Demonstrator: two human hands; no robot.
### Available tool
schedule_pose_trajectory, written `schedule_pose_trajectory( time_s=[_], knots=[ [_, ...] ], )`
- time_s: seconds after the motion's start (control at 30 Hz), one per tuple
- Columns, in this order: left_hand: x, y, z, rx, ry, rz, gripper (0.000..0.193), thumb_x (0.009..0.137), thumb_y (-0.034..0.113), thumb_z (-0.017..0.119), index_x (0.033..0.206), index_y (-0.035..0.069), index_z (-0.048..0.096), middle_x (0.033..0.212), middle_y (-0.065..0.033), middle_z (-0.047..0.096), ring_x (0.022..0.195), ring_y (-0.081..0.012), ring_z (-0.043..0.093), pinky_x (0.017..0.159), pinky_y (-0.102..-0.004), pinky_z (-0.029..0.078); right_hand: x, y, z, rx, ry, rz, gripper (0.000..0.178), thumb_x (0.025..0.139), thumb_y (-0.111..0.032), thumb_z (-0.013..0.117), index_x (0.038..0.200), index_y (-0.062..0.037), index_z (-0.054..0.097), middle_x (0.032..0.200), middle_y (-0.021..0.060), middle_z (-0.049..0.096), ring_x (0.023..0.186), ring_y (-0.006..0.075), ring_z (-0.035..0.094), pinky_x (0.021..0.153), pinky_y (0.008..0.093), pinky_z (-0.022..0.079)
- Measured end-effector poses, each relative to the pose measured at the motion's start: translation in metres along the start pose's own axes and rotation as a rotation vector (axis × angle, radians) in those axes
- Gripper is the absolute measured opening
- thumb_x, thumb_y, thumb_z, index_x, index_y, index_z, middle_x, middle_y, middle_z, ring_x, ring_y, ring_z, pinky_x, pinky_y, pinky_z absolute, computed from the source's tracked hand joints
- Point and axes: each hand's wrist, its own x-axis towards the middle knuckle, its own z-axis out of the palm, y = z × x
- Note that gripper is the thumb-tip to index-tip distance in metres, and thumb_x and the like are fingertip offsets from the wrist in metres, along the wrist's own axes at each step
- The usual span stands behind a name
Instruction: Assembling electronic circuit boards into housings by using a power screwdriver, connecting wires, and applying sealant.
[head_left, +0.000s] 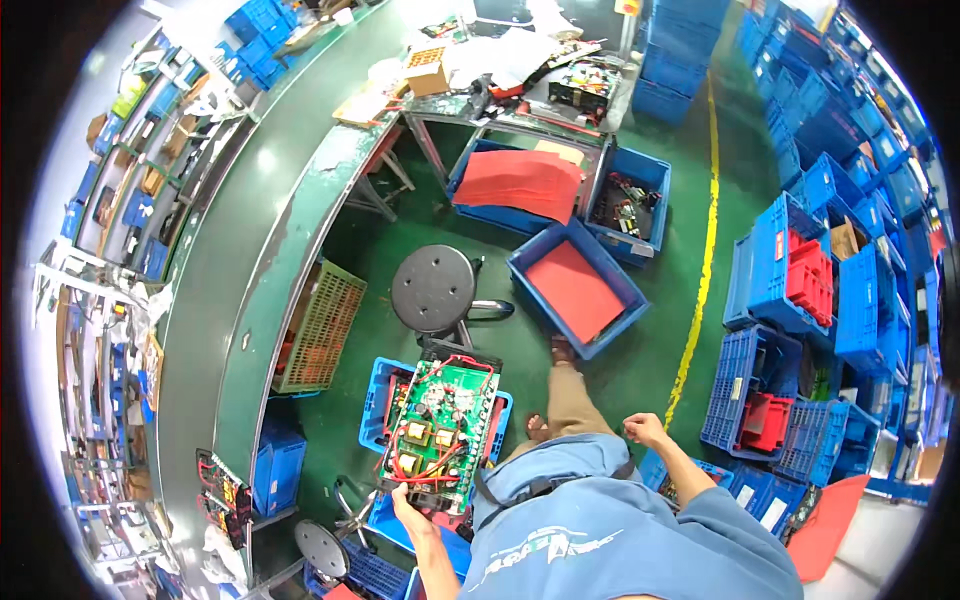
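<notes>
My left hand [408, 508] grips the near edge of a green circuit board [441, 428] in a black frame. Yellow-wrapped transformers, red wires and a row of components along its right side show on the board. The board is held face up in front of my left side, above a blue crate [374, 402] whose middle it hides. My right hand [643, 429] hangs out to my right with the fingers curled in, and nothing shows in it. The nearest things to it are the blue crates by my right side.
A round black stool [433, 289] stands ahead of me. Beyond it sits a blue crate lined with red sheet [575, 285]. The long green workbench [290, 262] runs along my left, with another board [224, 497] on it. Stacked blue crates [785, 262] line the right, past a yellow floor line [703, 270].
</notes>
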Motion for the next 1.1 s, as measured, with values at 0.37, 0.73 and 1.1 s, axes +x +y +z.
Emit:
schedule_pose_trajectory(
  time_s=[0.37,0.73,1.1],
  knots=[
    [0.037,0.006,0.065,0.07,0.072,-0.039,0.047,0.089,0.045,0.057,0.117,0.008,0.063,0.102,-0.0076,0.066,0.081,-0.0233,0.068,0.065,-0.0426,0.06,0.041,-0.029,-0.078,-0.115,0.021,0.157,0.016,0.093,-0.01,0.067,0.102,-0.002,0.076,0.075,0.0076,0.071,0.057,0.0149,0.064,0.052,0.0298,0.052],
    [-0.004,0.014,0.169,-0.285,0.235,0.042,0.036,0.092,0.035,0.056,0.113,0.007,0.065,0.106,-0.0073,0.071,0.094,-0.0246,0.069,0.083,-0.0394,0.055,0.21,-0.192,-0.11,-0.222,-0.126,-0.036,0.019,0.087,-0.011,0.064,0.097,-0.0006,0.076,0.072,0.0062,0.07,0.063,0.0129,0.066,0.055,0.0285,0.052],
    [-0.013,0.056,0.186,-0.604,0.482,0.093,0.039,0.087,0.034,0.063,0.115,0.008,0.065,0.103,-0.0052,0.069,0.092,-0.0217,0.067,0.083,-0.0366,0.053,0.258,-0.364,-0.003,-0.444,-0.399,-0.23,0.017,0.095,-0.012,0.066,0.104,0.0009,0.073,0.084,0.0081,0.074,0.069,0.0143,0.07,0.058,0.0283,0.054]
  ],
)
